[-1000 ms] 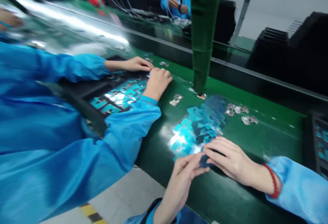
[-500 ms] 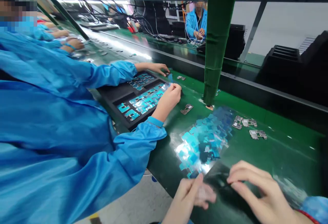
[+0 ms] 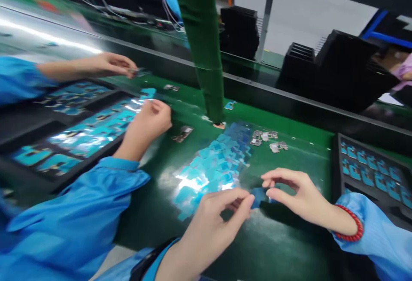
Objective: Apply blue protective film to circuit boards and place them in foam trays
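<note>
My left hand (image 3: 215,223) is closed in a pinch on the near edge of a small blue film piece (image 3: 257,197). At the piece's other side is my right hand (image 3: 298,195), its thumb and fingers curled close together on it; motion blur softens the contact. Just beyond my hands, a clear sheet bears many overlapping blue film pieces (image 3: 209,161). Several small metal-shielded circuit boards (image 3: 278,146) lie on the green table (image 3: 273,246), past my right hand.
A co-worker's hand (image 3: 148,122) is above a black tray (image 3: 106,161) of blue-covered boards at left; their other hand (image 3: 112,64) holds a small part. Another black tray (image 3: 336,165) stands at right. A green post (image 3: 206,58) rises from the table.
The view has swung right, bringing the right-hand tray into sight. My hands have come together around the blue film piece. The co-worker's far hand has lifted a small part.
</note>
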Available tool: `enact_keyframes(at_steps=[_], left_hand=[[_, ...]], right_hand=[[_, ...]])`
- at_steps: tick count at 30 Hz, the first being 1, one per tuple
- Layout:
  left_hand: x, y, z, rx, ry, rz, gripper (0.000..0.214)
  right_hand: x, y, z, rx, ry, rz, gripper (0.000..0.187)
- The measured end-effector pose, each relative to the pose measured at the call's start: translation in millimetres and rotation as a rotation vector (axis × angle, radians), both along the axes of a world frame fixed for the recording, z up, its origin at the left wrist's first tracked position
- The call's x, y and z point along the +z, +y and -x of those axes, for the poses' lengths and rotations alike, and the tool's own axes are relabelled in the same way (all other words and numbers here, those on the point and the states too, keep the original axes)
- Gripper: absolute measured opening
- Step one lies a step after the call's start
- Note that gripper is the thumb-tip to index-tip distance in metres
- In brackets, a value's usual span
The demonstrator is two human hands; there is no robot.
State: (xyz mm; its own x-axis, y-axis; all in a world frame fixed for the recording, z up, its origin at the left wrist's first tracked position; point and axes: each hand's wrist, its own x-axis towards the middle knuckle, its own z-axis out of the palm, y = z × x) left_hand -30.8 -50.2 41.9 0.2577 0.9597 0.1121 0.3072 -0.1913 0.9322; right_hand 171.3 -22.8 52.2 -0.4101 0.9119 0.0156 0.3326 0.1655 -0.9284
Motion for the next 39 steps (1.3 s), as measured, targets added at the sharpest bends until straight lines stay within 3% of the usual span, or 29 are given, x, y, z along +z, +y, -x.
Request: enact_keyframes(at_steps=[3,5,7,10,14,16,19,24,28,33,39], left_hand=[[-0.7,10,-7,-0.037,-0.093,0.078,0.025],[-1.7,22,-11,-0.091,-0.026,0.077,0.027],[-5.0,45,-14,-0.11,0.14,0.007,0.029],[-17.9,101,-23,-0.036,0.309,-0.082,0.029],[-45.1,173,-36,-0.061,0.406,-0.106,0.044],[-56.3,193,-39,-0.099,0.436,-0.09,0.043],[-65.5,206,-38,-0.14,0.433,-0.086,0.031],[-61.1,203,-37,-0.163,0.292,-0.034,0.017],[-43.4,176,-34,-0.07,0.046,0.109,0.02],[-25.1,121,-21,-0.054,-0.327,0.498,0.022],[-34.0,89,-20,-0.051,-0.624,0.923,0.002]], right_hand=[[-1.6,2,-21,-0.146,0.06,0.157,0.024],[-4.7,4,-34,-0.206,0.065,0.16,0.026],[-8.1,6,-45,-0.285,0.017,0.04,0.024],[-12.3,11,-58,-0.389,-0.113,-0.186,0.019],[-16.2,11,-67,-0.405,-0.175,-0.274,0.02],[-18.0,8,-70,-0.389,-0.175,-0.284,0.018],[-20.8,4,-72,-0.373,-0.177,-0.29,0.016],[-23.6,3,-74,-0.378,-0.16,-0.283,0.016],[-22.4,3,-70,-0.399,-0.122,-0.252,0.015],[-22.8,2,-67,-0.453,0.006,-0.167,0.017],[-22.2,4,-59,-0.492,0.058,-0.13,0.02]])
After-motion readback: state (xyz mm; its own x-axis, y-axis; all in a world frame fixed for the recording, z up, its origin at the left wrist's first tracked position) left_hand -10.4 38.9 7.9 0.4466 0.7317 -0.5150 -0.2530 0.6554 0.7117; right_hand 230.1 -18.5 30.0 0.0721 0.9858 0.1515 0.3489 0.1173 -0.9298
